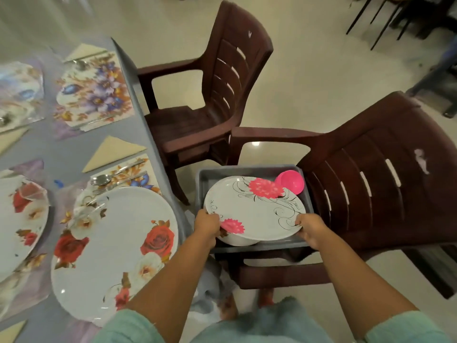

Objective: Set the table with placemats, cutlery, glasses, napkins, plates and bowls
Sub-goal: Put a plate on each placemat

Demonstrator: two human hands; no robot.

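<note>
A white plate with pink flowers (257, 209) lies in a grey tray (205, 179) on a brown chair seat. My left hand (206, 225) grips its left rim and my right hand (308, 230) grips its right rim. Under the plate a white bowl (238, 240) shows, and a pink bowl (290, 181) leans in the tray's far right corner. On the grey table (138, 82) to the left, a large rose-patterned plate (116, 251) lies on a floral placemat (134, 177), with cutlery (108, 180) and a folded beige napkin (112, 153) beyond it.
A second brown chair (222, 78) stands at the table further back. Another floral placemat (92, 92) with cutlery lies farther up the table, and another rose plate (19, 219) is at the left edge. Dark furniture legs (378, 21) stand at the top right.
</note>
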